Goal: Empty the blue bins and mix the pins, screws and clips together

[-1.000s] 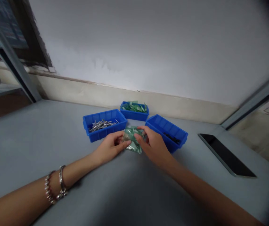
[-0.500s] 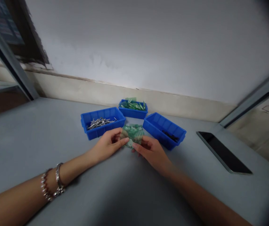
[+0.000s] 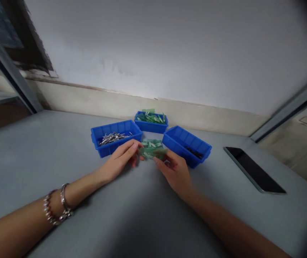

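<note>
A small see-through green plastic bag point(image 3: 149, 153) is pinched at its right side between the thumb and fingers of my right hand point(image 3: 175, 172). At the bag's left edge is my left hand point(image 3: 121, 159), thumb and forefinger pressed together; whether anything is between them is hidden. Just behind the held bag, more green bags point(image 3: 152, 144) with pale bits in them lie on the table. Left of them, a blue bin point(image 3: 118, 146) holds a heap of thin silver metal pins point(image 3: 113, 138).
At the back, a blue bin point(image 3: 151, 127) is full of green plastic pieces point(image 3: 153, 117). Another blue bin point(image 3: 180, 148) at right holds small dark parts point(image 3: 193, 152). A dark-screened phone or tablet point(image 3: 254, 170) lies on the grey table point(image 3: 70, 143). Behind stands a wall point(image 3: 164, 53).
My left thumb has come away from the bag's front and moved up and left. My right hand keeps the bag, now tilted flatter, so the green bags behind it show.
</note>
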Demonstrator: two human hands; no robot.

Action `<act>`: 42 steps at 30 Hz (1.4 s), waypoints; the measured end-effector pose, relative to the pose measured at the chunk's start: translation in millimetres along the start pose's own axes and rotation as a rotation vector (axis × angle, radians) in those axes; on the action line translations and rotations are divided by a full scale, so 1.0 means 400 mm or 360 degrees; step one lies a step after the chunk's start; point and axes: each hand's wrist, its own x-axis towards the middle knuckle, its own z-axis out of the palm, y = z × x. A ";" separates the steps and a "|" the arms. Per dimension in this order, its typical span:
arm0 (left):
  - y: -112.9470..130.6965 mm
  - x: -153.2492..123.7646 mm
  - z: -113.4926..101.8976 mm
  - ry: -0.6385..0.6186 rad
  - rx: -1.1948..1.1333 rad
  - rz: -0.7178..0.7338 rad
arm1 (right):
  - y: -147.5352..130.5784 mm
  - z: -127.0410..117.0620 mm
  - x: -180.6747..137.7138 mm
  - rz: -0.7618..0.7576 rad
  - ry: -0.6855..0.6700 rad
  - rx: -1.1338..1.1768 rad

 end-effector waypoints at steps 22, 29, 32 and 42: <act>0.024 0.004 0.020 0.0101 -0.0207 -0.0241 | -0.032 -0.017 -0.002 0.0202 -0.0078 0.0375; 0.021 0.007 0.018 0.0179 -0.0052 -0.0240 | -0.026 -0.007 0.007 0.0432 -0.0161 0.0594; 0.015 0.007 0.019 0.0142 -0.0042 -0.0197 | -0.016 -0.007 0.009 0.0445 -0.0194 0.0562; 0.009 0.000 0.026 0.0096 0.0047 -0.0097 | -0.020 -0.014 0.007 0.0324 -0.0322 0.0287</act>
